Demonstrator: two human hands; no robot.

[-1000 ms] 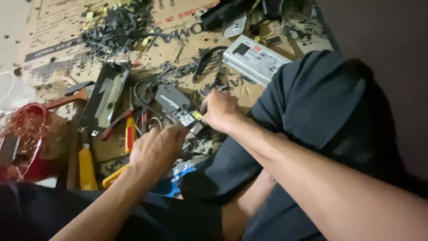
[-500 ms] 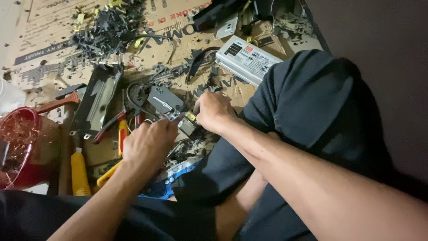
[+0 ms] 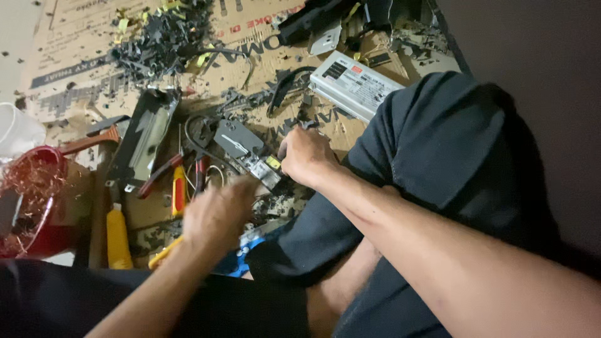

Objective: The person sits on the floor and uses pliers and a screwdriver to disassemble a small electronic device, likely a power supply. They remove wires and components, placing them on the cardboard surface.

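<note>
My right hand [image 3: 305, 156] rests on the cardboard, its fingers pinching the near end of a small circuit board [image 3: 263, 168] that sticks out of a grey metal casing [image 3: 233, 139]. My left hand [image 3: 216, 213] is blurred, just below and left of the board, fingers curled; whether it holds anything is unclear. Red- and yellow-handled pliers [image 3: 178, 188] lie to its left. My bent knee in dark fabric [image 3: 451, 144] fills the right side.
A silver power supply box [image 3: 354, 84] lies beyond my knee. A long black metal tray [image 3: 141, 141], a yellow-handled tool [image 3: 117, 235] and a red bowl of copper wire [image 3: 28, 200] sit at left. Black plastic scraps [image 3: 163, 37] are heaped at the top of the cardboard sheet [image 3: 75, 75].
My left hand has slid down and back from the board toward me and is now blurred. My right hand stays on the board's end.
</note>
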